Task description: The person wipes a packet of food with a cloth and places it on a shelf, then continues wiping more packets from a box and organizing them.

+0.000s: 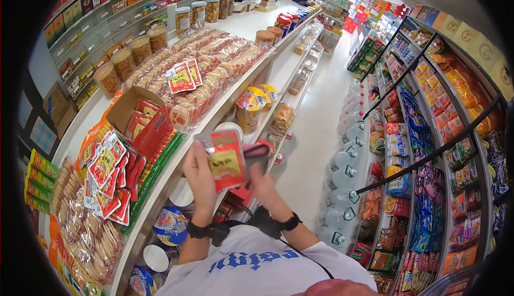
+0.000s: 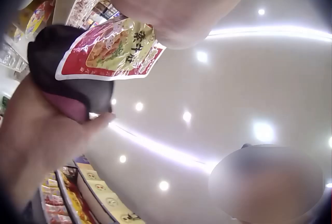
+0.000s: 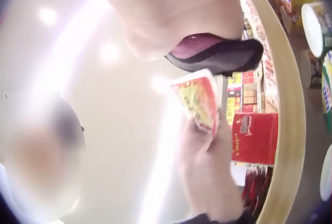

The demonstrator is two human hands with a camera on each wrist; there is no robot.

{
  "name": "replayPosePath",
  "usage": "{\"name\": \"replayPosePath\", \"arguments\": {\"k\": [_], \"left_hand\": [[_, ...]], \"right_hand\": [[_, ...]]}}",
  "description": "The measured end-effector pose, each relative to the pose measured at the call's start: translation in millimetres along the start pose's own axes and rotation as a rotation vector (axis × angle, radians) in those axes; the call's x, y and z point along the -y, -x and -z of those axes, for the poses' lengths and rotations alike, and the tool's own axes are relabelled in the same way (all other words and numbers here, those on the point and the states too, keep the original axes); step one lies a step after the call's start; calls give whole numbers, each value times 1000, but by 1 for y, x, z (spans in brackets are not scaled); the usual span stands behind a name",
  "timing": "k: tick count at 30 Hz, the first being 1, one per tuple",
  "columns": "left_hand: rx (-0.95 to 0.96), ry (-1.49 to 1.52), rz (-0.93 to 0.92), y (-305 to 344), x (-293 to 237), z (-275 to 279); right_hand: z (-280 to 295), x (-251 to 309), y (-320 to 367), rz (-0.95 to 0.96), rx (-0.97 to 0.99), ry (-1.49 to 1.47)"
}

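In the head view, my left hand [image 1: 199,177] grips a red and yellow snack packet [image 1: 224,162] by its edge, in front of the counter. My right hand [image 1: 263,186] holds a black and maroon handheld device [image 1: 257,154], its exact kind unclear, close beside the packet. The left wrist view shows the printed face of the packet [image 2: 111,53] overlapping the device [image 2: 65,66]. From the right wrist, the device [image 3: 223,55] appears just above the packet [image 3: 199,102], with the right fingers wrapped round its body.
Similar packets lie in a pile [image 1: 110,165] on the counter, beside a red cardboard box [image 1: 155,135] of more. Two packets [image 1: 183,76] rest on bagged biscuits [image 1: 225,55]. Noodle tubs [image 1: 249,108] line the lower ledge. Water jugs [image 1: 342,175] and snack shelves [image 1: 423,151] flank the aisle.
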State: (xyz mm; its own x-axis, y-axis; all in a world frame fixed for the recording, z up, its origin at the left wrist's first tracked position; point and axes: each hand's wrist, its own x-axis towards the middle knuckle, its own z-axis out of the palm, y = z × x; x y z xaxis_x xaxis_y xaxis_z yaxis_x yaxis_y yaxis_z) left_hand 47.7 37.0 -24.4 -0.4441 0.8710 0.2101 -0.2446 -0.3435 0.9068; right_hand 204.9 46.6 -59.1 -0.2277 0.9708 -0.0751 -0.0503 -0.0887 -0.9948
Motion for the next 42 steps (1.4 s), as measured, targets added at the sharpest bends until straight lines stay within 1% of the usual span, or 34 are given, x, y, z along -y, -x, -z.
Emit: {"name": "replayPosePath", "arguments": {"k": [1, 2, 3, 4, 5, 7, 8, 10, 12, 13, 14, 15, 17, 18, 19, 20, 21, 23, 24, 27, 28, 30, 31, 33, 34, 35, 36, 37, 38, 39, 40, 41, 42], "left_hand": [[37, -96, -5, -1, 9, 2], [81, -223, -25, -3, 13, 4], [49, -334, -154, -4, 8, 0], [16, -446, -279, -4, -1, -10], [-21, -557, -402, 0, -8, -18], [207, -308, -262, 11, -18, -24], [314, -179, -191, 16, -20, -25], [373, -143, -118, 25, -18, -25], [418, -80, -74, 25, -19, -22], [455, -61, -11, 24, -19, -18], [494, -41, 52, 22, -18, -14], [539, -22, 117, 22, -17, -10], [507, -62, 79, 28, -16, -20], [493, -84, 54, 31, -18, -22], [481, -105, 33, 35, -19, -24], [429, 133, 69, 37, -9, -29], [375, 119, 103, 34, -12, -22], [279, 90, 164, 24, -28, -7], [237, 192, 65, 17, -45, -14], [222, 46, 118, 17, -31, -7], [256, 22, 118, 20, -24, -7], [320, -20, 116, 29, -9, -9], [313, 14, 145, 31, -6, -9], [297, 82, 205, 35, -2, -8], [281, -42, 155, 33, -1, -4], [197, -14, 129, 32, -5, -3], [118, 14, 102, 29, -14, -3], [39, 41, 71, 25, -20, -1], [63, 13, 38, 19, -19, 8], [155, -52, 48, 16, -20, 14], [249, -120, 60, 14, -21, 18], [344, -188, 73, 14, -22, 21], [484, -273, 129, 16, -21, 23]], "right_hand": [[-6, 0, 8, 44, -11, 14], [-21, -6, 11, 237, -53, -45], [-33, -9, 15, 424, -91, -108], [-28, 0, 14, 379, -50, -164], [-17, -3, 11, 304, -24, -15], [-19, 3, 9, 269, 21, -133], [-25, 10, 9, 413, 29, -57], [-37, 25, 10, 705, 59, 102], [-31, 30, 6, 739, 66, 253], [-28, 32, 3, 762, 72, 326], [-25, 30, -3, 781, -11, 393], [-25, 31, -7, 758, -52, 357], [-26, 33, -17, 719, -153, 278], [-27, 25, -23, 661, -179, 70], [-21, 18, -23, 478, -115, -46], [-12, 11, -20, 294, -54, -159], [-6, 7, -14, 112, 6, -272], [-19, 4, 5, 280, 113, -304], [-20, 13, 9, 291, 90, -230], [-12, 2, 3, 221, -12, -84], [-12, 5, 3, 180, -124, -114], [-12, 19, 2, 134, -213, -207], [-10, 24, 2, 108, -258, -251], [-5, 13, -3, 168, -223, -228], [-4, 3, -7, 218, -207, -207], [-3, -3, -10, 270, -194, -190], [-4, 1, -9, 247, -241, -199], [2, 0, -13, 219, -235, -227], [12, -3, -19, 193, -228, -254], [18, 1, -22, 165, -222, -281], [21, 4, -23, 169, -146, -389], [18, 6, -24, 185, -146, -409], [13, 7, -24, 197, -150, -429]]}}
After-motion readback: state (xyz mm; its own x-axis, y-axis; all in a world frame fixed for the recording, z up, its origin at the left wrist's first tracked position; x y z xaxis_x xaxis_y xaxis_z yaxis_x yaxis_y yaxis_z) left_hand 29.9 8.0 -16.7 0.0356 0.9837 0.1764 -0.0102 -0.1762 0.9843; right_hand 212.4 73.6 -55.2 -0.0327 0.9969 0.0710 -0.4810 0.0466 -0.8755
